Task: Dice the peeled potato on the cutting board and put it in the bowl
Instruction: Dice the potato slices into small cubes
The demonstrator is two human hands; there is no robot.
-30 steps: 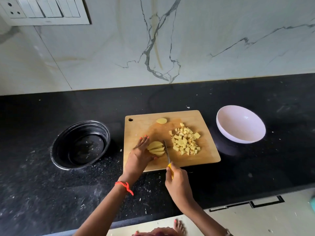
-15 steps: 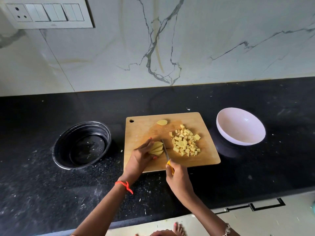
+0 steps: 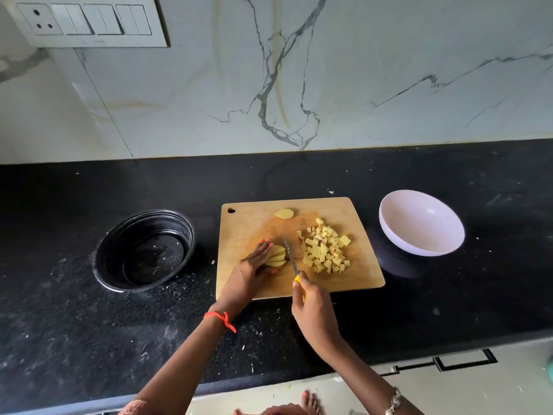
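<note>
Far left on the dark counter: a black bowl, apart from the board. Next, a wooden board with a hanging hole at its far left corner. On the board's near left part, the left hand, laid flat over a stack of potato slices, fingers closed down on them and thumb at the near side. Around that wrist, a red thread. Just right of the slices, a knife, blade pointing away, edge down against the stack's right side. Behind it, the right hand, wrapped shut around the yellow handle at the board's near edge. On that wrist, low in view, a bracelet. Near the board's far edge, alone, a potato end. On the board's right half, a heap of dice, apart from the knife. Right of the board, a white bowl, nothing in it, standing clear of the board. Above, a marble wall with a switch panel at upper left.
</note>
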